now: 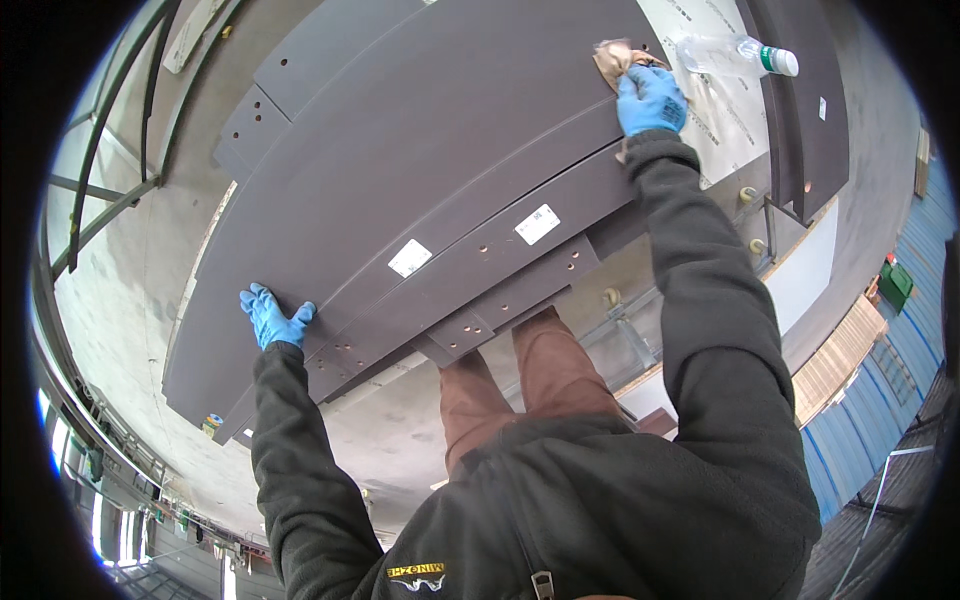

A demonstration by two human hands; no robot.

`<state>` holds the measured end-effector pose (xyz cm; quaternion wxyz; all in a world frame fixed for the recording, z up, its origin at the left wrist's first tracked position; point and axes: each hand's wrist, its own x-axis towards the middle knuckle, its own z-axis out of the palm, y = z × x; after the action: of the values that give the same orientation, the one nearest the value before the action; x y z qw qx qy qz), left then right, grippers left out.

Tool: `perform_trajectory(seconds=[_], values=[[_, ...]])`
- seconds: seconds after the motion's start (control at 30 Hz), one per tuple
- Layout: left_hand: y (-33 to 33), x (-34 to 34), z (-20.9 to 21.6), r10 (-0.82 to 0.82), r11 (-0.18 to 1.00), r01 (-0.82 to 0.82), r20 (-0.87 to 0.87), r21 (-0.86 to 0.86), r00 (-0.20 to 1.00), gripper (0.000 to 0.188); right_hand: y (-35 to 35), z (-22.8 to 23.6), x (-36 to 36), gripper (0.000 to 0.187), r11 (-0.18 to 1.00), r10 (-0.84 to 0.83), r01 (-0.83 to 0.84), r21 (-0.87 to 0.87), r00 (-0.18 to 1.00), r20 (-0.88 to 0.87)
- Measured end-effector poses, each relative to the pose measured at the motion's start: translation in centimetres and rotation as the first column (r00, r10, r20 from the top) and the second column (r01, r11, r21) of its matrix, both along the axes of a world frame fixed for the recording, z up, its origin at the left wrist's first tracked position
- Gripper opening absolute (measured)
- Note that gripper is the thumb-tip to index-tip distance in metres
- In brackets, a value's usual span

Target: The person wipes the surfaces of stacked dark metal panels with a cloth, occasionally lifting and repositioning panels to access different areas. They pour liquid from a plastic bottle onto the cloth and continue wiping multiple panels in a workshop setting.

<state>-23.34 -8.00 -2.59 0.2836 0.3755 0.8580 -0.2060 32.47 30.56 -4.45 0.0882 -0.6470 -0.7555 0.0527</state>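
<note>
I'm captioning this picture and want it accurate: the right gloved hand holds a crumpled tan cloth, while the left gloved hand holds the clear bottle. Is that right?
Not quite: the head view shows the left gloved hand spread open on the dark panel, not holding the clear bottle. The right gloved hand does hold a crumpled tan cloth.

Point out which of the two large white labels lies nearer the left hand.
The left label: it sits closer to the left hand, while the right label lies farther off.

Cloth (pixel 614 62) on the panel (pixel 400 150), near its right end (bottle (pixel 722 57) farther right).
</note>
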Motion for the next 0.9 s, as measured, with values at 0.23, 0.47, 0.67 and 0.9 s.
perform_trajectory(seconds=[0.23, 0.47, 0.67, 0.9], values=[[-0.9, -1.8, -1.2, -0.057, 0.998, 0.057, -0.005, -0.015, 0.998, 0.135, -9.5, 0.3, -12.5, 0.008, 0.855, 0.463, -0.446, -0.264, 0.886, 0.001], [-1.7, -2.7, -2.0, -0.063, 0.998, 0.063, -0.015, -0.004, 0.998, 0.133, -4.2, -1.6, -3.3, 0.006, 0.941, 0.336, -0.334, 0.046, 0.941, -0.032], [-1.2, -2.6, -1.8, -0.119, 0.992, 0.118, -0.012, -0.053, 0.993, 0.132, 1.3, 0.0, 18.1, 0.032, 0.981, -0.174, 0.18, -0.078, 0.982, 0.068], [0.3, -0.7, -0.1, -0.082, 0.996, 0.081, -0.039, -0.042, 0.996, 0.13, 2.1, 2.1, 16.0, 0.054, 0.978, -0.083, 0.179, -0.111, 0.813, 0.576]])
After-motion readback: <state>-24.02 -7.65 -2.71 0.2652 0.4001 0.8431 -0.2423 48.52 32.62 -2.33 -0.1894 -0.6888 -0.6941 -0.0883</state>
